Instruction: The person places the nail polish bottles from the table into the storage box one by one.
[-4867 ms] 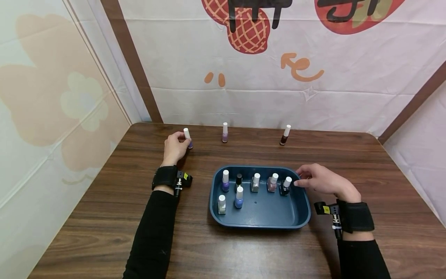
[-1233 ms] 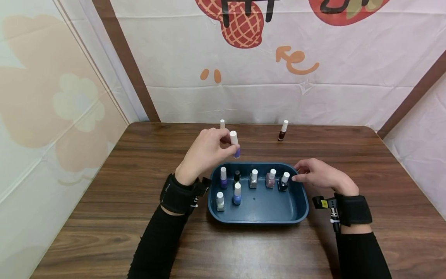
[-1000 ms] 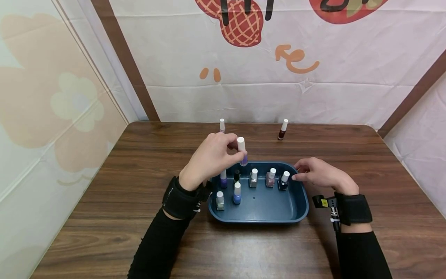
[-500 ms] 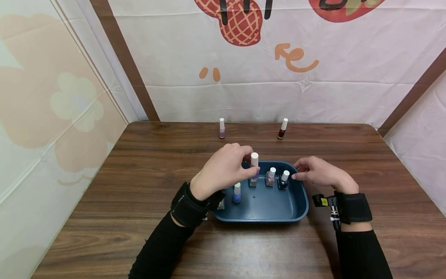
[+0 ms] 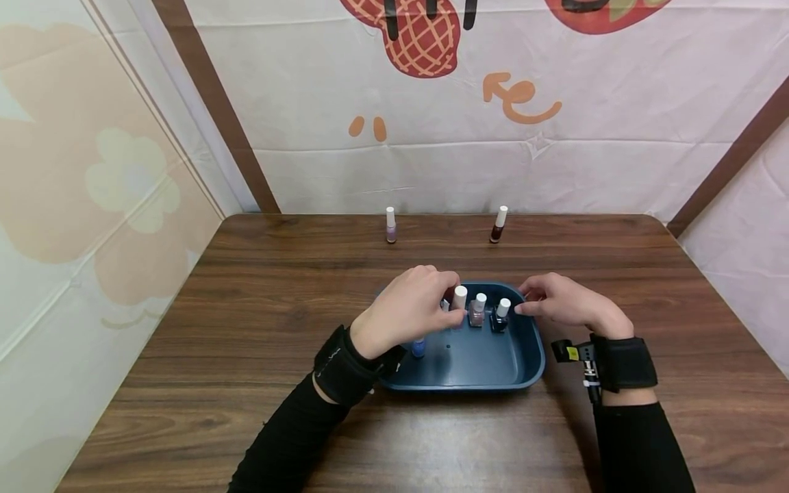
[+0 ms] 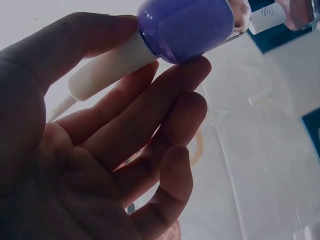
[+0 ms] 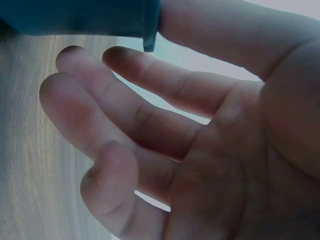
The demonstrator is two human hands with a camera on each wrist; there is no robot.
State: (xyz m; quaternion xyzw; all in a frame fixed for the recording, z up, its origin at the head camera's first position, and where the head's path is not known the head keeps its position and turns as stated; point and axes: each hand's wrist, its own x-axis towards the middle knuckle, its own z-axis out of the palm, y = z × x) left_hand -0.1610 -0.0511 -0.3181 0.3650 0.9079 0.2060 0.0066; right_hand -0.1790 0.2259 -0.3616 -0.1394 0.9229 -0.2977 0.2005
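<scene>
My left hand [image 5: 409, 309] pinches a purple nail polish bottle [image 6: 187, 27] with a white cap, between thumb and fingers. The bottle is over the back part of the blue tray [image 5: 474, 366], left of a pinkish nail polish bottle [image 5: 477, 315]. Beside that one stands a black nail polish bottle [image 5: 500, 318] with a white cap. A blue bottle [image 5: 418, 348] shows partly below my left hand, which hides the other bottles at the tray's left. At the tray's right back corner my right hand [image 5: 570, 301] holds the rim, thumb inside and fingers loosely bent outside.
Near the table's back edge stand a lilac nail polish bottle [image 5: 391, 227] and a dark red one [image 5: 497, 226], set well apart. The wooden table [image 5: 185, 356] backs onto a printed white cloth [image 5: 444, 171].
My left hand has picked up the purple bottle from the table's back left, carried it right and forward to the tray, and lowered it among the bottles. The right hand has stayed at the rim.
</scene>
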